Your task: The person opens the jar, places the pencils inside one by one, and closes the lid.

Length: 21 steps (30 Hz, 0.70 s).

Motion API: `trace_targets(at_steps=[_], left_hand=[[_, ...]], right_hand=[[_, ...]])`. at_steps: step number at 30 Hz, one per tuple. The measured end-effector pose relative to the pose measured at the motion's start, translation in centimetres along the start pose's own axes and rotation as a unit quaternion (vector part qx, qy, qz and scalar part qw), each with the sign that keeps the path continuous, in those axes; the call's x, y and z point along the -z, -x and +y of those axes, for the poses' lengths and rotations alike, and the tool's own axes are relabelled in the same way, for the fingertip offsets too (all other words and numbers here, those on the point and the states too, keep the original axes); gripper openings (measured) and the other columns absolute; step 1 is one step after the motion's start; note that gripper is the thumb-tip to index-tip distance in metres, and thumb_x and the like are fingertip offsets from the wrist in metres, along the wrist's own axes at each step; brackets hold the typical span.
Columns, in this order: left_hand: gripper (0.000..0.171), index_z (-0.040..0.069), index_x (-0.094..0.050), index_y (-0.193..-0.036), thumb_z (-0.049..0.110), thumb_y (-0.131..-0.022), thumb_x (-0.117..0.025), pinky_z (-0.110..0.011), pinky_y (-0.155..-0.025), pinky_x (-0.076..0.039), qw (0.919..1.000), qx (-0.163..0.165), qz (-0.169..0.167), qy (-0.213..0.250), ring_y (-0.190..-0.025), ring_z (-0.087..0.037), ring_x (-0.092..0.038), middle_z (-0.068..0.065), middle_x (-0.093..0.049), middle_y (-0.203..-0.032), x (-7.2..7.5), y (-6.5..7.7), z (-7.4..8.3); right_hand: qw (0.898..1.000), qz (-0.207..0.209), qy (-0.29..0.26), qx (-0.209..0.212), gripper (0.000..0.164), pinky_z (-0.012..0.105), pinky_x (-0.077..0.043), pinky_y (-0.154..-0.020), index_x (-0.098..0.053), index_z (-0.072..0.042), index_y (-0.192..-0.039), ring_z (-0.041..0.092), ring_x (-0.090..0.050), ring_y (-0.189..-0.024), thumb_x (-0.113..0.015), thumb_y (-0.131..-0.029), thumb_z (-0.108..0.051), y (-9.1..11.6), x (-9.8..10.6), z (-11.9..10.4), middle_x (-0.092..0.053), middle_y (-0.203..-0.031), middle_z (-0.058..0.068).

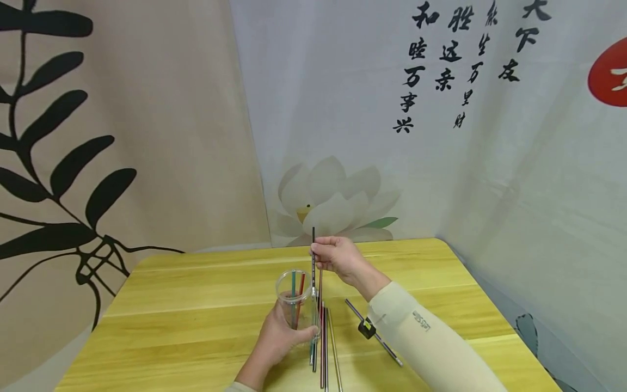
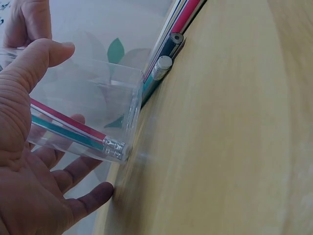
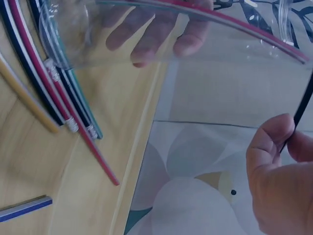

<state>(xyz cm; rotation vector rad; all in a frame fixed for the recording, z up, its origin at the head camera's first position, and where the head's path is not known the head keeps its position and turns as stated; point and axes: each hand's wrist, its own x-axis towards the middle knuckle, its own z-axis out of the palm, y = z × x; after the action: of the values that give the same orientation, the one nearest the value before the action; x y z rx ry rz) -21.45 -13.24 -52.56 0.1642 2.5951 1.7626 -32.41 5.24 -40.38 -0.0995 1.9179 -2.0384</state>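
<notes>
My left hand (image 1: 283, 331) grips a clear plastic cup (image 1: 281, 293), the thumb on the near side and the fingers round the other. Inside the cup stand a red pencil (image 2: 73, 119) and a teal pencil (image 2: 63, 132), their eraser ends at the bottom. Between thumb and fingertips my right hand (image 1: 339, 259) pinches a black pencil (image 1: 313, 245), held upright by the cup's right rim. In the right wrist view, part of this pencil (image 3: 304, 103) runs out of frame. The left fingers (image 3: 146, 34) show through the cup wall.
Several pencils lie side by side right of the cup, among them a dark red one (image 1: 322, 354) and a gold one (image 1: 335, 351). A blue-grey pencil (image 1: 387, 348) lies apart near the right sleeve, overlapped by a small black block (image 1: 366, 328). Beyond the wooden table (image 1: 196, 305) hangs a printed cloth.
</notes>
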Motion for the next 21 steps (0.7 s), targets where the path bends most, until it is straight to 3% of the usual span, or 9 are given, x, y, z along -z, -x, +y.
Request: trace_targets(at_steps=[8, 11, 13, 15, 17, 21], left_hand=[[0.091, 0.017, -0.05, -0.149, 0.031, -0.073, -0.099, -0.064, -0.109, -0.053, 1.0, 0.003, -0.006, 0.006, -0.129, -0.04, -0.065, -0.019, -0.067, -0.143, 0.1, 0.1, 0.2], [0.089, 0.018, -0.051, -0.147, 0.032, -0.073, -0.099, -0.064, -0.108, -0.054, 1.0, 0.004, -0.008, 0.002, -0.128, -0.039, -0.066, -0.018, -0.067, -0.142, 0.1, 0.1, 0.2], [0.088, 0.02, -0.052, -0.146, 0.034, -0.073, -0.099, -0.063, -0.108, -0.055, 1.0, 0.006, -0.007, -0.001, -0.127, -0.038, -0.066, -0.017, -0.068, -0.141, 0.2, 0.1, 0.1], [0.088, 0.021, -0.051, -0.147, 0.035, -0.074, -0.099, -0.063, -0.108, -0.055, 0.9999, 0.008, -0.008, -0.001, -0.128, -0.037, -0.066, -0.016, -0.068, -0.142, 0.2, 0.1, 0.1], [0.091, 0.021, -0.049, -0.15, 0.035, -0.074, -0.099, -0.063, -0.108, -0.054, 0.9999, 0.01, -0.01, 0.003, -0.128, -0.037, -0.066, -0.016, -0.067, -0.142, 0.2, 0.1, 0.1], [0.092, 0.018, -0.048, -0.151, 0.034, -0.075, -0.098, -0.063, -0.109, -0.053, 0.9998, 0.01, -0.013, 0.007, -0.131, -0.038, -0.064, -0.015, -0.066, -0.143, 0.3, 0.1, 0.0]], right_hand=[[0.999, 0.003, -0.052, 0.008, 0.056, 0.023, -0.059, -0.073, -0.042, 0.006, -0.157, 0.01, -0.066, -0.082, -0.063, -0.109, -0.012, 0.3, -0.7, -1.1, -0.072, -0.111, 0.011], [0.996, 0.034, -0.047, 0.072, 0.066, 0.023, -0.06, -0.072, -0.034, -0.004, -0.165, 0.012, -0.069, -0.081, -0.065, -0.107, -0.013, 0.7, -1.0, -1.9, -0.073, -0.106, 0.01], [0.988, 0.059, -0.002, 0.144, 0.076, 0.025, -0.062, -0.073, -0.027, -0.016, -0.169, 0.014, -0.072, -0.08, -0.069, -0.106, -0.014, 1.1, -1.2, -2.4, -0.075, -0.105, 0.013], [0.97, 0.081, 0.073, 0.219, 0.083, 0.028, -0.064, -0.074, -0.022, -0.028, -0.171, 0.015, -0.073, -0.08, -0.07, -0.105, -0.016, 1.7, -1.7, -2.6, -0.077, -0.104, 0.014], [0.94, 0.088, 0.158, 0.29, 0.083, 0.028, -0.064, -0.073, -0.023, -0.033, -0.17, 0.016, -0.074, -0.08, -0.071, -0.104, -0.016, 2.3, -2.2, -2.5, -0.078, -0.103, 0.014], [0.854, 0.063, 0.298, 0.421, 0.075, 0.026, -0.06, -0.068, -0.033, -0.019, -0.165, 0.015, -0.072, -0.078, -0.074, -0.102, -0.011, 3.2, -3.4, -1.4, -0.079, -0.097, 0.008]])
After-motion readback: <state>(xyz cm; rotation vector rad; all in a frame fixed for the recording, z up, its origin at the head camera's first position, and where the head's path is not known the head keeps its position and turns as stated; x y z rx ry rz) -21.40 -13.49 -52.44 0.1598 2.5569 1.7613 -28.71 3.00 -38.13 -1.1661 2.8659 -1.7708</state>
